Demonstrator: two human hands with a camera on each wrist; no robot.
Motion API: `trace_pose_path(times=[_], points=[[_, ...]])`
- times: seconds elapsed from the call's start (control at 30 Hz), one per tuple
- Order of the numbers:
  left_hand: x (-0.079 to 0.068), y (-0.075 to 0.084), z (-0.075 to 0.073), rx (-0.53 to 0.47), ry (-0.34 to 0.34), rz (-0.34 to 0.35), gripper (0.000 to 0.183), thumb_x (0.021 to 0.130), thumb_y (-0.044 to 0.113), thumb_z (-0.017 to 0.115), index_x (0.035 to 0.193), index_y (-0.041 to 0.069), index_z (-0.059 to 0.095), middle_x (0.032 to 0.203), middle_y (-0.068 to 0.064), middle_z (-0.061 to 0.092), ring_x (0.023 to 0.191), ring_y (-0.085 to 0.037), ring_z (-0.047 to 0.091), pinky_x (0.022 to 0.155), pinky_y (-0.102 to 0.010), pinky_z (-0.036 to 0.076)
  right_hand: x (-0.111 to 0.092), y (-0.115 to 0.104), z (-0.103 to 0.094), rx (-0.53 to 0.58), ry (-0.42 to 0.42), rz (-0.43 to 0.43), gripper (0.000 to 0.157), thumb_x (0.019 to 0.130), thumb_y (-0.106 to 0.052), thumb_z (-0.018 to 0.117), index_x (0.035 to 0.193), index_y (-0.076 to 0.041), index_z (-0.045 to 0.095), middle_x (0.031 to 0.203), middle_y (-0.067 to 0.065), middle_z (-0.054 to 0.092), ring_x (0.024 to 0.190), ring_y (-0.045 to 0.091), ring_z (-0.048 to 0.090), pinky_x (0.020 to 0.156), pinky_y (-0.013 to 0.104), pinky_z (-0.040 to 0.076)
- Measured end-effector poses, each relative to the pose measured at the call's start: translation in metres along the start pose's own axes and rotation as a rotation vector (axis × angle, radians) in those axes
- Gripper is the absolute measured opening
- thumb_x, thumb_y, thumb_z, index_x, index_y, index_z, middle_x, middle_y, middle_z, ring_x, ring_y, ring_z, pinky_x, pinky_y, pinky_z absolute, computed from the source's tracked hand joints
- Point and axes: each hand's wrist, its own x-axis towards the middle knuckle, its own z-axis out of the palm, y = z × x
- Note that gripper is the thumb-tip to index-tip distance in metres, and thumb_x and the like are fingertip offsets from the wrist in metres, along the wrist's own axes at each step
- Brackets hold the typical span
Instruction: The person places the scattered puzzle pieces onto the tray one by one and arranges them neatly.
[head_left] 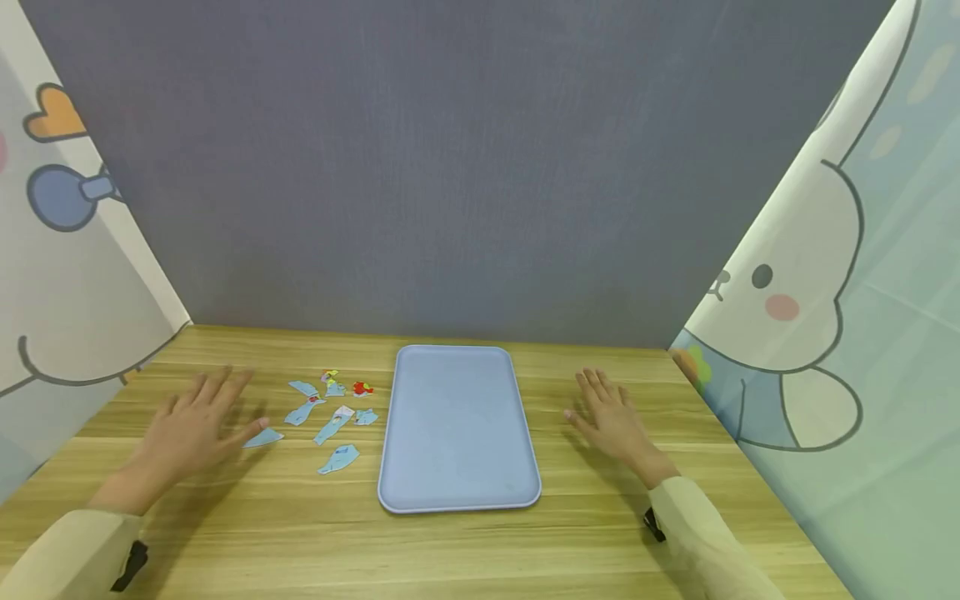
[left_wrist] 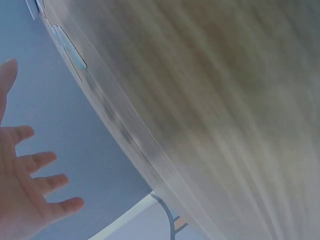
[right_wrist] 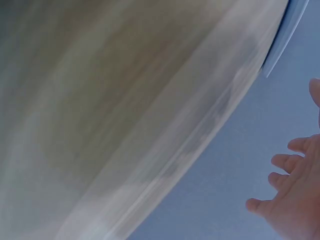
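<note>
My left hand [head_left: 189,433] is over the left side of the table, fingers spread and holding nothing. Its thumb tip overlaps a light-blue torn paper piece [head_left: 264,437] in the head view. Several more torn pieces lie between that hand and the tray, among them a piece with a red figure [head_left: 362,388], one with yellow on it [head_left: 331,379] and a plain pale-blue one [head_left: 340,458]. A pale blue rectangular tray [head_left: 459,429] lies flat in the middle. To its right is my right hand [head_left: 613,421], fingers extended, with nothing in it. The left wrist view shows the left palm [left_wrist: 20,185] above the table surface.
The wood-grain table [head_left: 450,554] ends at a dark grey upright panel [head_left: 420,167] behind. Cloths with cartoon prints hang at the left [head_left: 75,275] and the right [head_left: 847,333]. Both sleeves carry a black strap near the wrist.
</note>
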Motion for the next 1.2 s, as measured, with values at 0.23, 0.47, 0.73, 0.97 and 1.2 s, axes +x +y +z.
trace_pose_path(times=[0.23,0.47,0.73,0.97,1.2], points=[[0.000,0.001,0.002,0.012,0.046,0.062,0.085,0.082,0.053,0.058,0.146,0.013,0.019,0.131,-0.030,0.040,0.113,-0.053,0.038,0.086,-0.070,0.028,-0.001,-0.009,0.002,-0.004,0.011,-0.054,0.070,0.090,-0.043,0.052,0.142,-0.003,0.027,0.146,0.019,0.030,0.136,0.038,0.022,0.104,0.064,0.019],[-0.001,0.003,0.002,0.004,0.024,0.076,0.078,0.080,0.051,0.062,0.138,0.007,0.035,0.128,-0.028,0.045,0.109,-0.052,0.044,0.079,-0.071,0.034,-0.001,-0.018,0.007,-0.017,0.029,-0.109,0.067,0.088,-0.039,0.055,0.139,-0.001,0.035,0.142,0.020,0.036,0.133,0.039,0.029,0.104,0.062,0.021],[-0.002,0.004,0.002,0.006,-0.041,0.123,0.073,0.073,0.043,0.072,0.128,0.002,0.046,0.120,-0.031,0.052,0.098,-0.052,0.053,0.073,-0.066,0.042,-0.001,-0.029,0.007,-0.038,0.001,-0.155,0.064,0.087,-0.039,0.058,0.135,-0.001,0.040,0.138,0.020,0.042,0.132,0.038,0.032,0.106,0.059,0.022],[-0.001,0.004,0.003,-0.020,-0.028,0.192,0.066,0.068,0.033,0.077,0.121,0.002,0.052,0.115,-0.027,0.056,0.088,-0.044,0.060,0.067,-0.061,0.047,-0.002,-0.036,0.008,-0.058,-0.015,-0.214,0.062,0.086,-0.038,0.059,0.132,0.000,0.044,0.134,0.017,0.047,0.127,0.038,0.039,0.103,0.058,0.028],[0.000,0.003,0.007,-0.030,-0.034,0.226,0.057,0.066,0.030,0.079,0.112,0.003,0.059,0.110,-0.021,0.060,0.088,-0.040,0.061,0.065,-0.058,0.048,-0.002,-0.042,0.009,-0.032,-0.018,-0.255,0.056,0.086,-0.035,0.060,0.129,-0.002,0.048,0.131,0.016,0.051,0.125,0.038,0.042,0.102,0.058,0.030]])
